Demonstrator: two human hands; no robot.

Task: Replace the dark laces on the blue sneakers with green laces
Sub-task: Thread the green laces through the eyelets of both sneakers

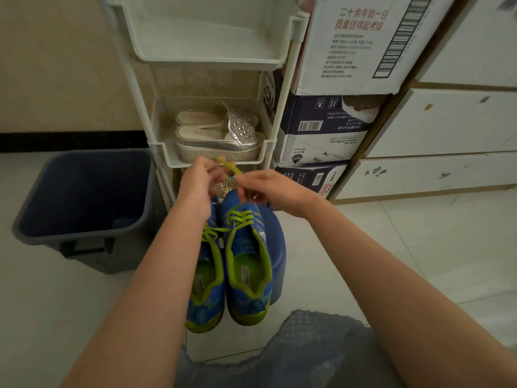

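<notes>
Nearly done: we hold the ends of a green lace (230,166) above the blue sneakers (249,256).

Both shoes already show green lacing across their eyelets and no dark lace is in view, so we judge the swap itself finished. What seems left is tying off the ends that rise from the shoe on our right. Our left hand (200,180) and right hand (268,189) each keep a closed grip, fingers pinched on the lace, with a short strand running straight between them above the toes. The pair lies side by side, touching, apparently on a blue stool (277,247) in front of a white rack (167,155). Their long axes run straight away from us, with heels toward us, toes toward the rack and openings facing up.
</notes>
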